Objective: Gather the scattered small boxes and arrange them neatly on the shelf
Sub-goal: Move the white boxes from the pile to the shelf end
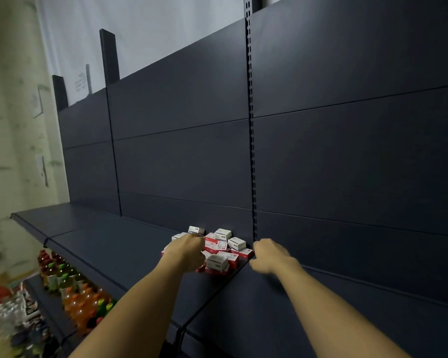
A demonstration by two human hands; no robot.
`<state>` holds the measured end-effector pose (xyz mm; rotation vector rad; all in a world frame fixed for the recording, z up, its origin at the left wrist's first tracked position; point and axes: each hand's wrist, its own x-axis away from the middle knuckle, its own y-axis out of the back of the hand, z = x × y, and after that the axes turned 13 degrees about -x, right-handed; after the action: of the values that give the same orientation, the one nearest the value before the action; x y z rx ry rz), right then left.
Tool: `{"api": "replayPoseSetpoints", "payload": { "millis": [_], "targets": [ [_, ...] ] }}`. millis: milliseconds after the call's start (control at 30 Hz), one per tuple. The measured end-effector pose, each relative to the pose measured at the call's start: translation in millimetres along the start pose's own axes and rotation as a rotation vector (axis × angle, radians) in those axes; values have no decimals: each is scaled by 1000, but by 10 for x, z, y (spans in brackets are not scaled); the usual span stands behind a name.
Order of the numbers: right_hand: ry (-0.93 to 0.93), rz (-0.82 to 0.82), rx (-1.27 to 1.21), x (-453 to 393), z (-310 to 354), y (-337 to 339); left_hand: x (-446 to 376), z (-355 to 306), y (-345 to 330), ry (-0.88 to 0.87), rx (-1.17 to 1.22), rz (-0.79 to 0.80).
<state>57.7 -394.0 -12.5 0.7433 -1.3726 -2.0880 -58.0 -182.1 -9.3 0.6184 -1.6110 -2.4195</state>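
Head view. A loose heap of small red-and-white boxes point(219, 250) lies on the dark shelf point(109, 244), against the back panel point(181, 161) and just left of the slotted upright point(252, 151). The left hand point(186, 250) reaches over the heap, fingertips at one white box point(196, 230); the grip cannot be told. The right hand point(268, 255), fingers curled, rests just right of the heap. Bottled drinks point(73, 288) fill a lower shelf.
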Motion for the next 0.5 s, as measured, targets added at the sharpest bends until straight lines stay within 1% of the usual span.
{"api": "replayPoseSetpoints", "payload": {
  "millis": [333,500],
  "targets": [
    [-21,-30,-171,-598,-434,-117,-742,-54,-166,-58,-40,0],
    [-5,-34,-117,-696,-554,-193,-950,-119,-259,-78,-9,5]
  ]
}}
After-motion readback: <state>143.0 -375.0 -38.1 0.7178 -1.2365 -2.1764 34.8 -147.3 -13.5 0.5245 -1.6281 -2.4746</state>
